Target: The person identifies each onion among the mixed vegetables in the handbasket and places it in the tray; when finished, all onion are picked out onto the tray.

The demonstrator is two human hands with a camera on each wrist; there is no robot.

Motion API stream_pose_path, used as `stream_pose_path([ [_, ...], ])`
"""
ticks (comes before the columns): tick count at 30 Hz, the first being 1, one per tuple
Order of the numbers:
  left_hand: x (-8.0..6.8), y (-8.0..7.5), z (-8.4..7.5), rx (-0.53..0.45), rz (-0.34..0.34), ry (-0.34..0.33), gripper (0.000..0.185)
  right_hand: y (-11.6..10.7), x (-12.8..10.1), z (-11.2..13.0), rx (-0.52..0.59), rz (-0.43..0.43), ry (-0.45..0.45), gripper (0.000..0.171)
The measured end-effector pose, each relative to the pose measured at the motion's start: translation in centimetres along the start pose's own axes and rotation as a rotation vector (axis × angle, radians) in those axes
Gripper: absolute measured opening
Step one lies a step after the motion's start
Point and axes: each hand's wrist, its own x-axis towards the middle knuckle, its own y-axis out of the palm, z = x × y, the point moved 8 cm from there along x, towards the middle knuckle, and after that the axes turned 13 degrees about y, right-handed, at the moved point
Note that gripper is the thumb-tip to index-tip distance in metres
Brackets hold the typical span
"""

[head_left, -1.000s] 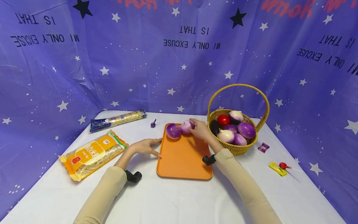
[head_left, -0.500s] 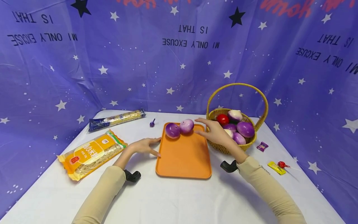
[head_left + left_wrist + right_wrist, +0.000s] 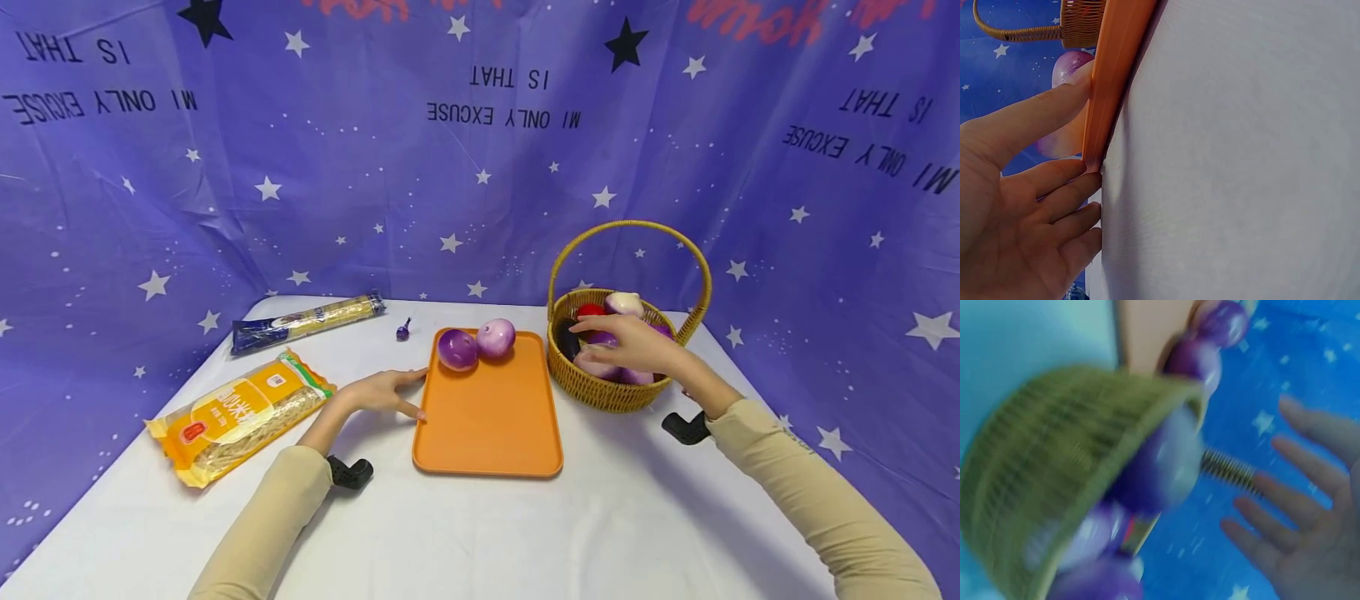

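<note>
In the head view my left hand (image 3: 381, 392) rests at the left edge of an orange tray (image 3: 487, 425). The left wrist view shows its thumb (image 3: 1060, 106) against the tray's rim, the fingers loosely extended. Two round, glossy purple turnip-like vegetables, one darker (image 3: 457, 351) and one paler (image 3: 496, 337), lie side by side at the tray's far end. Over a wicker basket (image 3: 603, 393) hovers my right hand (image 3: 633, 343), fingers spread and holding nothing. It partly covers several purple-and-white vegetables, a dark eggplant (image 3: 567, 340) and a red tomato (image 3: 590, 311) inside.
The basket's tall handle (image 3: 630, 223) arches up behind the right hand. Left of the tray lie an orange noodle packet (image 3: 243, 417), a blue-ended noodle packet (image 3: 307, 323) and a small purple lollipop (image 3: 403, 331). A patterned purple cloth (image 3: 487, 200) hangs behind the white table.
The right hand has let go of the paler purple vegetable on the tray and moved right, over the basket. The left hand stays at the tray's edge; the view has shifted slightly.
</note>
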Motion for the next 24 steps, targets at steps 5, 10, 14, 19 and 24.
stream_pose_path([
  [5, -0.1, 0.0, -0.1, 0.005, 0.0, -0.005, 0.093, -0.1, -0.3, -2.4, -0.1, 0.109, 0.0, 0.04],
  [10, -0.1, -0.1, 0.0, 0.014, 0.003, -0.002, 0.093, 0.2, -0.4, -3.7, -0.112, 0.233, 0.034, 0.045],
  [14, -0.2, -0.1, 0.1, 0.003, 0.003, -0.01, 0.093, 0.3, -0.1, -3.7, -0.119, 0.276, 0.033, 0.049],
  [19, 0.0, 0.0, 0.3, 0.002, 0.009, -0.014, 0.093, 1.1, 0.5, -3.8, -0.123, 0.332, 0.048, 0.054],
  [24, 0.1, 0.1, 0.4, -0.001, 0.012, -0.012, 0.094, 1.9, 0.7, -3.8, -0.114, 0.355, 0.031, 0.054],
])
